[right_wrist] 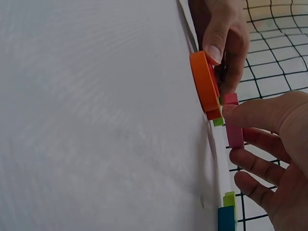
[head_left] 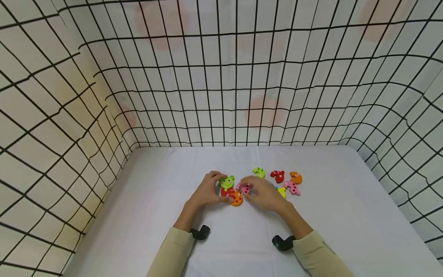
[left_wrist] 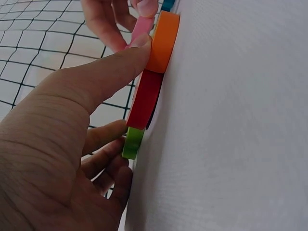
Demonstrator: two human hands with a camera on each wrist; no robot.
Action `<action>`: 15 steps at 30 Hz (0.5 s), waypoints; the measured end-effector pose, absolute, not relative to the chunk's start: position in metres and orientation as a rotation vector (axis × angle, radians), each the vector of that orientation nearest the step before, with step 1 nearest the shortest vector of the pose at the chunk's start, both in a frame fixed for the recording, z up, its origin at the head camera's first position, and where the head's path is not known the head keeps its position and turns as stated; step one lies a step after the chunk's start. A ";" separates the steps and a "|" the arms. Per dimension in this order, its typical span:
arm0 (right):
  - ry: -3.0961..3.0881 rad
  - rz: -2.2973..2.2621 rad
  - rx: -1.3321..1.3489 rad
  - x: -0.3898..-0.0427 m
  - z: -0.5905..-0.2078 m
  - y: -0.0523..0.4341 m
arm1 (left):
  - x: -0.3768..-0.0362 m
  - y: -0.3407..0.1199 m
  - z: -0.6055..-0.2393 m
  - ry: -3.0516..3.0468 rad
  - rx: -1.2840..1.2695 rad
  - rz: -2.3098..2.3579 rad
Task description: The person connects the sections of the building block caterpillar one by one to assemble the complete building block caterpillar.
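My left hand (head_left: 209, 189) holds a short joined row of puzzle pieces on the white table, its thumb on an orange piece (head_left: 237, 199) marked 3 and its fingers by a green head piece (head_left: 227, 182) with a smiling face. Between those two lies a red piece (left_wrist: 145, 98) marked 2. Pinched in my right hand (head_left: 265, 193) is a pink piece (right_wrist: 234, 127) with dark dots, just right of the orange one. Whether pink and orange touch is hard to tell. The fingers partly cover the pink piece in the head view.
Right of my right hand lie loose pieces: a green one (head_left: 259, 172), a red one (head_left: 278, 176), an orange one (head_left: 295, 177) marked 10, a dotted pink one (head_left: 292, 187) and a yellow one (head_left: 282, 192). A blue piece (head_left: 273, 185) is partly hidden. Black netting (head_left: 235, 96) surrounds the table's back and sides.
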State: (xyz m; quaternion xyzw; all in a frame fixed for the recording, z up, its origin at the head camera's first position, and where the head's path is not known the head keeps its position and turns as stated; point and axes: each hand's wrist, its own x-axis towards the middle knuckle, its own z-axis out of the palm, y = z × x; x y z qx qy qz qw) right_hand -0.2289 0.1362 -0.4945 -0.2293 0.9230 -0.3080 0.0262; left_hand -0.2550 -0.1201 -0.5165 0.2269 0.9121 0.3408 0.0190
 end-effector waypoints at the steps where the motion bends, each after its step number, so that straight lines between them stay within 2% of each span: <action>1: 2.851 -0.942 -0.702 -0.229 -0.494 0.135 | -0.255 -0.120 -0.516 2.833 0.704 1.057; 15: 2.867 -0.794 -0.713 -0.229 -0.494 0.127 | -0.256 -0.121 -0.518 2.833 0.702 1.032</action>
